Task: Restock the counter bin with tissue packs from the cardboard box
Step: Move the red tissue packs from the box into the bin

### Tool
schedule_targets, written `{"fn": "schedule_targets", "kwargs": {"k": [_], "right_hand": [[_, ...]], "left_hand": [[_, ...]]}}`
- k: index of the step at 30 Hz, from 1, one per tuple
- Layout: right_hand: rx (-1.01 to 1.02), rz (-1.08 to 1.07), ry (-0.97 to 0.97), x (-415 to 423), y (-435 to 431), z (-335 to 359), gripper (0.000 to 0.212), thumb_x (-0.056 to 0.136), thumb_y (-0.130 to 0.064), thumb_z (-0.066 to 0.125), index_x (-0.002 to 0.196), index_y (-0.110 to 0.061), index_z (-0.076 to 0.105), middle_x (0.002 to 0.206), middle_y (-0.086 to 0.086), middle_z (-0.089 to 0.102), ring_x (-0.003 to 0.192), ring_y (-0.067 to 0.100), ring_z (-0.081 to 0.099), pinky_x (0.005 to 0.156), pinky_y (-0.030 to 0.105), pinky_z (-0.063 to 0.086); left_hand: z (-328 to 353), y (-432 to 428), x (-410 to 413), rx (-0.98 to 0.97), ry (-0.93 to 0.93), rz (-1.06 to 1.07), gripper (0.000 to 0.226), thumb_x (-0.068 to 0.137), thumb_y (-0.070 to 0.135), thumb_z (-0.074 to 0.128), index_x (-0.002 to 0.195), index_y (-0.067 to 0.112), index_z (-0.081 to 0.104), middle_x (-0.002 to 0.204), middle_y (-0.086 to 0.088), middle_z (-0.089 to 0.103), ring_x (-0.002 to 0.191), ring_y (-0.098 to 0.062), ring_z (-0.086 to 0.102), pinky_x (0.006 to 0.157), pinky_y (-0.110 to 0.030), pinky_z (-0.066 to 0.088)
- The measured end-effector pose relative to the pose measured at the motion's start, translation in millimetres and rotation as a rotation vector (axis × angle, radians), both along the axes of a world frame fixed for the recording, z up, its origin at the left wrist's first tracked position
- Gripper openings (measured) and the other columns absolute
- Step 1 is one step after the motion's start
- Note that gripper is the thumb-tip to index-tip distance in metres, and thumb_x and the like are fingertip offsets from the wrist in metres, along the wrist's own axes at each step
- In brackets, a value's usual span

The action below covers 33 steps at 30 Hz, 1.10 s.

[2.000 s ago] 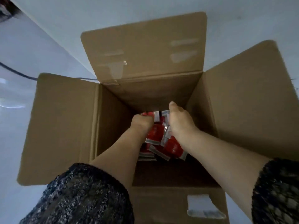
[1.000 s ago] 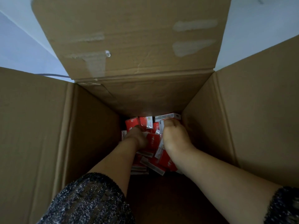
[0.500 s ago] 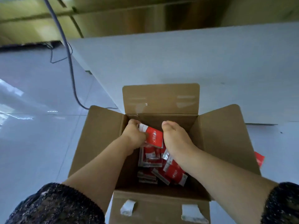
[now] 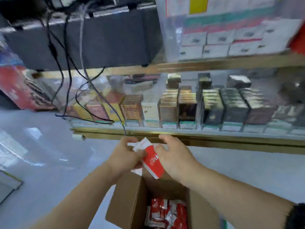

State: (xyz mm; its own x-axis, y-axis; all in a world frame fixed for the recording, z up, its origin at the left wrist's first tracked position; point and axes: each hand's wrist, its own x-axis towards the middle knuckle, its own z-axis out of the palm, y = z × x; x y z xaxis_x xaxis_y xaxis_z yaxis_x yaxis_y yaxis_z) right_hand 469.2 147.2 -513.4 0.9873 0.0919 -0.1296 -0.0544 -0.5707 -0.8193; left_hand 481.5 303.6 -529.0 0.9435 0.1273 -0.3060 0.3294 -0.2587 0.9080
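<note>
Hands, two — left hand (image 4: 123,157), right hand (image 4: 175,157) — grip tissue packs (image 4: 152,160) over one cardboard box (image 4: 127,200); count unclear.

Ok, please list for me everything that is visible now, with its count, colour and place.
held tissue packs: a few, count unclear, red and white, above the box
boxed tissue packs: many, red and white, inside the box
cardboard box: one, brown, open, bottom centre
display counter: one, gold-framed glass, across the middle
small packets: many, brown, black, gold, inside the counter
white boxes: several, white, upper right shelf
cables: several, black and grey, hanging upper left
left grip: one bare hand, holds the packs
right grip: one bare hand, holds the packs
</note>
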Motion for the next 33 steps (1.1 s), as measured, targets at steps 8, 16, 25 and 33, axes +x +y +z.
{"fn": "schedule_targets", "kwargs": {"k": [8, 16, 25, 33], "right_hand": [[-0.087, 0.137, -0.431, -12.5, -22.0, 191.7, 0.079, 0.076, -0.051, 0.059, 0.143, -0.036, 0.021, 0.146, -0.008, 0.034, 0.131, 0.015, 0.036, 0.104, 0.035, 0.035], [-0.276, 0.095, -0.715, -7.1, -56.1, 310.1, 0.074, 0.079, -0.044, 0.061, 0.142, -0.033, 0.023, 0.136, 0.000, 0.044, 0.121, 0.023, 0.043, 0.093, 0.037, 0.040], [-0.334, -0.143, -0.761, 47.6, -112.1, 388.4, 0.065, 0.083, -0.043, 0.061, 0.138, -0.036, 0.027, 0.133, 0.004, 0.047, 0.114, 0.027, 0.052, 0.088, 0.036, 0.043], [-0.298, -0.400, -0.644, 118.1, -167.9, 386.2, 0.063, 0.084, -0.038, 0.064, 0.137, -0.027, 0.032, 0.133, 0.008, 0.047, 0.116, 0.028, 0.049, 0.086, 0.032, 0.037]], "left_hand": [[211.5, -26.8, -8.5, -0.030, -0.276, -0.022, 0.043, 0.078, 0.009, 0.075, 0.113, 0.010, 0.050, 0.098, -0.016, 0.067, 0.070, -0.022, 0.068, 0.058, -0.034, 0.059], [347.6, -73.2, -10.8, -0.043, -0.391, -0.074, 0.047, 0.076, 0.013, 0.079, 0.112, 0.016, 0.049, 0.094, -0.012, 0.064, 0.061, -0.019, 0.069, 0.048, -0.027, 0.055], [423.6, -125.9, 39.9, -0.095, -0.545, -0.147, 0.043, 0.085, 0.042, 0.066, 0.119, 0.022, 0.047, 0.112, -0.004, 0.060, 0.091, -0.015, 0.064, 0.068, -0.028, 0.056], [444.0, -122.9, 78.4, -0.228, -0.636, -0.096, 0.050, 0.088, 0.057, 0.051, 0.125, 0.024, 0.050, 0.114, 0.001, 0.059, 0.095, -0.011, 0.059, 0.078, -0.032, 0.054]]}}
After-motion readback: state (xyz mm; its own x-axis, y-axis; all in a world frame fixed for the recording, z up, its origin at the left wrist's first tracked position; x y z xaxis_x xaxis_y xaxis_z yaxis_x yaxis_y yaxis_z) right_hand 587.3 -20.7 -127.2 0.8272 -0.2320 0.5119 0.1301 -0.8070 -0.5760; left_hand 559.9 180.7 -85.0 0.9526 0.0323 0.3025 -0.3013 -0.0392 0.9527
